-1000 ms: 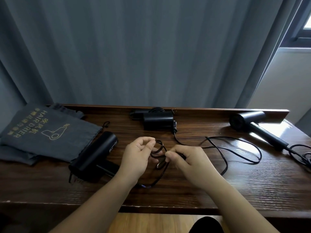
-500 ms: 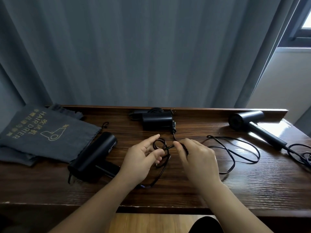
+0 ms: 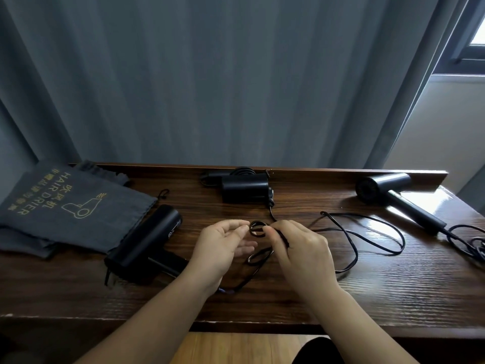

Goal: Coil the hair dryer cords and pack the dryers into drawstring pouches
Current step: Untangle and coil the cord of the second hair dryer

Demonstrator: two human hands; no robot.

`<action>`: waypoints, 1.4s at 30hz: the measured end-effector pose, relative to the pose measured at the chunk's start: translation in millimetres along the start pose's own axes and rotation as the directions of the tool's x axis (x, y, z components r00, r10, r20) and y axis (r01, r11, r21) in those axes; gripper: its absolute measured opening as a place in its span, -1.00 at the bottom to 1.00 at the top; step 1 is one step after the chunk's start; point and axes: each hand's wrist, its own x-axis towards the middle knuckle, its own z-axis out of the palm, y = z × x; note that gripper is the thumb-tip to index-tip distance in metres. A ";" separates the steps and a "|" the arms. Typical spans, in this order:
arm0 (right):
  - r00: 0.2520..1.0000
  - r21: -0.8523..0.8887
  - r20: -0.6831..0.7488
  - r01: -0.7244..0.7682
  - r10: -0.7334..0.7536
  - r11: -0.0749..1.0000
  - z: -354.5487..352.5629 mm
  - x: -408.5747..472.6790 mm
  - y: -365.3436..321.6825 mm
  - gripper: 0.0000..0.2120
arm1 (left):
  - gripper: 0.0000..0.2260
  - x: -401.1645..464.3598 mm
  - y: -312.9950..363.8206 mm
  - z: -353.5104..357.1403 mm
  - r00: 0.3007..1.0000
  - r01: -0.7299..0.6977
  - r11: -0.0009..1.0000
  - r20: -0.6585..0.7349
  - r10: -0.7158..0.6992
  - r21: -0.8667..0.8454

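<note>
- Grey pouch: left of the cord coil, flat on the table.
- Near dryer: just left of the coil.
- Left hand: fingertips pinch the coil.
- Right hand: fingers pinch the cord at the coil.
- Far-right dryer: well right of the coil.

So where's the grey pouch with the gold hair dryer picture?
The grey fabric drawstring pouch with gold print lies flat at the far left of the dark wooden table, just left of the nearest black hair dryer.
</note>
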 end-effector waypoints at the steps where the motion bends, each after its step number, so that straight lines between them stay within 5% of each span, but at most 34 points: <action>1: 1.000 -0.001 -0.002 0.004 -0.004 1.000 0.3 -0.9 0.6 -0.70 | -0.85 0.1 0.4 0.8 1.000 0.015 0.999 -0.004 -0.015 -0.036; 5: 0.999 -0.062 0.006 0.046 -0.046 0.997 -0.1 -1.4 3.0 -0.72 | -0.87 0.3 0.5 0.7 0.997 0.062 0.986 -0.026 -0.066 -0.157; 10: 0.998 -0.184 0.031 0.066 -0.061 0.981 4.3 0.5 4.1 -0.70 | -0.88 -0.9 -1.8 1.0 0.996 -0.024 0.993 -0.084 0.015 -0.112; 14: 0.989 -0.231 0.146 0.018 0.016 0.973 9.9 0.1 -1.9 -0.69 | -0.86 -10.5 -2.1 6.2 1.000 -0.008 0.991 0.028 0.012 -0.133; 19: 0.930 -0.016 0.363 -0.050 0.052 0.999 10.2 -5.2 -5.0 -0.82 | -0.80 -10.4 -2.8 6.4 0.993 0.094 0.972 0.096 -0.074 -0.216; 23: 0.874 0.232 0.485 -0.155 0.024 0.960 -2.0 -4.9 -1.0 -0.91 | -0.85 -2.0 -2.0 0.0 0.999 0.045 0.977 -0.007 -0.047 -0.210; 32: 0.760 0.106 0.649 -0.050 -0.030 0.993 -7.1 -4.8 18.5 -0.86 | -0.87 10.7 -7.1 -5.9 0.980 -0.026 0.965 -0.198 -0.027 -0.262; 34: 0.768 0.112 0.639 -0.041 -0.040 0.993 -6.4 -7.1 18.3 -0.90 | -0.87 12.1 -6.5 -7.3 0.973 -0.033 0.960 -0.229 -0.033 -0.279; 37: 0.875 0.088 0.483 -0.087 0.034 0.992 -7.4 -11.1 15.6 -0.95 | -0.86 10.1 -4.2 -8.7 0.966 -0.064 0.959 -0.258 -0.010 -0.277; 42: 0.947 -0.050 0.305 -0.089 0.100 0.995 -3.8 -6.3 2.9 -0.89 | -0.83 -1.2 -8.0 -1.9 0.946 -0.158 0.983 -0.272 0.178 0.095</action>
